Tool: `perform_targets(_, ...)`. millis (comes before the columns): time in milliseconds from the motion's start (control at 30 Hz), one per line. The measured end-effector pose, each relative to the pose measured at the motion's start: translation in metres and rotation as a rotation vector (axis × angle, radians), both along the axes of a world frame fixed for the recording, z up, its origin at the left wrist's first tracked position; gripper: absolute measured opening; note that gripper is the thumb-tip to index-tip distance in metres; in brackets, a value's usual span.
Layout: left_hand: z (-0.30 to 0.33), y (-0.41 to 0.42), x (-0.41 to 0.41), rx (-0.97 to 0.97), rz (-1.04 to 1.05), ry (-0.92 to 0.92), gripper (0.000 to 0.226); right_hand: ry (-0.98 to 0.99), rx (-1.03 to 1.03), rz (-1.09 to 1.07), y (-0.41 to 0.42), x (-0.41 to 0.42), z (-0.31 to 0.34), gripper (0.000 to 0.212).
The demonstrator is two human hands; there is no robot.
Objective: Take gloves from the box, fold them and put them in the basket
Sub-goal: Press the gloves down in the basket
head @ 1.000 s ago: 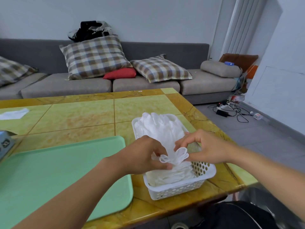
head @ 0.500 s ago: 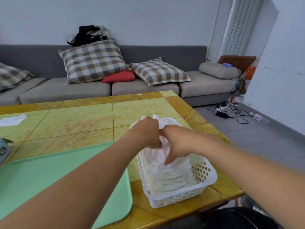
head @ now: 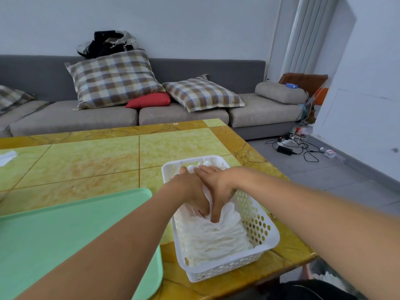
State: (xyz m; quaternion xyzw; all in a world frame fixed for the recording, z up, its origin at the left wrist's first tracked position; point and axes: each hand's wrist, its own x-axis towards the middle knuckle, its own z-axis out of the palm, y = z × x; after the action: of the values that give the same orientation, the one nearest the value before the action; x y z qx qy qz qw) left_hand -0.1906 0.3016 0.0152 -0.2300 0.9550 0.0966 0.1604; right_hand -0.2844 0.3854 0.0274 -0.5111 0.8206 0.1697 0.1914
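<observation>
Gloves point(head: 213, 239): white pile inside the basket, filling it from near end to far end; topmost folded one under both hands, near the middle.
Long axis: runs near-to-far along the basket's length, slightly skewed to the left at the far end; creases fan out toward the near end, finger tips seem to poke up at the far rim.
Basket point(head: 263, 227): white, perforated, on the right part of the table, near its near-right corner, just right of the tray.
Left hand point(head: 190, 189): down in the basket on the pile; fingers bent into the gloves, tips hidden, so pressing or gripping cannot be told.
Right hand point(head: 218, 187): touching the left hand, thumb pushed down into the gloves, other fingers lying fairly straight toward the far end; looks like pressing, not gripping.
Step, judged: tucking the folded glove down; placement nearly done.
Risk: thin material likely to spring open or cling to skin on lift-off, dragging the fold apart or pulling gloves out over the rim.
Risk: a light basket near the table edge could slide under a sideways push.
Tray point(head: 65, 230): green, near left.
Table point(head: 86, 161): yellow-tiled.
Sofa point(head: 71, 118): grey, far side, with checked cushions.
</observation>
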Motion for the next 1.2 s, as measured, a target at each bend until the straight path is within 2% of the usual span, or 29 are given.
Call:
perform_targets(133, 0.009, 0.002, 0.001, 0.004, -0.081, -0.128, 0.087, 0.028, 0.133, 0.028, -0.008, 0.001, -0.012, 0.152)
perform_targets(233, 0.008, 0.005, -0.001, -0.047, -0.096, -0.238, 0.109, -0.040, 0.185, 0.021, -0.010, -0.002, -0.012, 0.154)
perform_targets(300, 0.002, 0.003, -0.002, -0.077, -0.087, -0.255, 0.126, -0.056, 0.229, 0.036, -0.008, -0.003, -0.010, 0.166)
perform_targets(367, -0.007, 0.004, -0.001, -0.130, -0.083, -0.217, 0.123, 0.019, 0.255, 0.045, -0.006, 0.000, -0.016, 0.169)
perform_targets(467, -0.019, 0.010, 0.001, -0.228, -0.109, -0.184, 0.119, 0.124, 0.188, 0.053, -0.007, 0.008, -0.043, 0.160)
perform_targets(533, -0.025, 0.007, -0.001, -0.203, -0.116, -0.181, 0.118, 0.118, 0.116, 0.068, -0.006, 0.009, -0.050, 0.155)
perform_targets(600, -0.028, 0.004, -0.002, -0.167, -0.112, -0.151, 0.116, 0.082, 0.072, 0.094, 0.000, 0.009, -0.044, 0.155)
perform_targets(767, -0.021, -0.011, 0.003, -0.206, -0.101, -0.042, 0.133, 0.008, -0.093, 0.029, -0.003, 0.000, -0.031, 0.169)
perform_targets(900, -0.019, -0.028, 0.000, -0.152, -0.110, -0.086, 0.107, 0.038, 0.031, 0.044, -0.022, -0.003, -0.028, 0.166)
perform_targets(933, -0.020, -0.029, 0.001, -0.130, -0.112, -0.121, 0.107, 0.027, 0.068, 0.045, -0.024, -0.002, -0.029, 0.166)
perform_targets(1067, -0.018, -0.037, 0.004, -0.101, -0.136, -0.167, 0.129, -0.046, 0.084, 0.038, -0.022, -0.008, -0.031, 0.174)
perform_targets(1200, -0.011, -0.040, 0.007, -0.089, -0.162, -0.193, 0.137, -0.082, -0.006, 0.041, -0.015, -0.011, -0.034, 0.159)
